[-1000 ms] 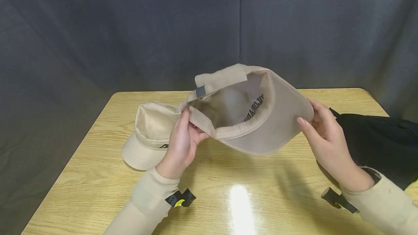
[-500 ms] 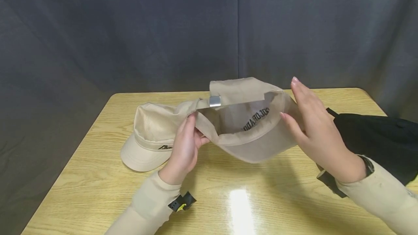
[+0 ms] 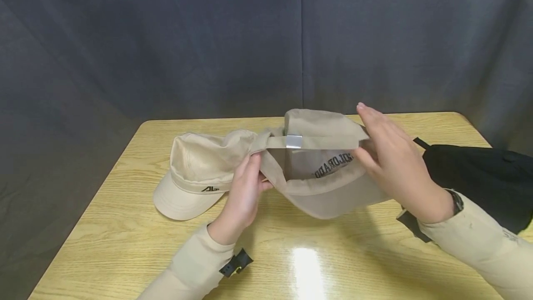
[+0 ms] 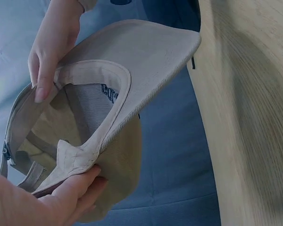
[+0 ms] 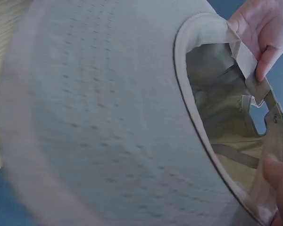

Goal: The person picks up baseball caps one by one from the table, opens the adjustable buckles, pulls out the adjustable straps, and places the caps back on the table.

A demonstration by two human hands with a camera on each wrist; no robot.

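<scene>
A beige baseball cap [image 3: 322, 124] is held up over the table, its opening turned toward me and its brim pointing down. A metal buckle [image 3: 294, 141] sits on its back strap, and "COLORADO" shows mirrored inside. My left hand [image 3: 243, 193] pinches the cap's edge at the left end of the strap. On the other side my right hand [image 3: 399, 165] holds the rim, thumb inside and fingers outside. The left wrist view shows both hands on the rim around the brim [image 4: 146, 52]. The brim's stitched underside [image 5: 108, 117] fills most of the right wrist view.
A second cream cap [image 3: 195, 165] with black lettering rests on the wooden table [image 3: 112, 240] at left, partly behind the held cap. Black fabric [image 3: 479, 175] lies at the right edge. A dark curtain [image 3: 208, 36] hangs behind the table.
My right hand has let go of the brim's edge and moved left to grip the rim. The cap has turned so its strap faces me and shifted slightly right and down with my left hand.
</scene>
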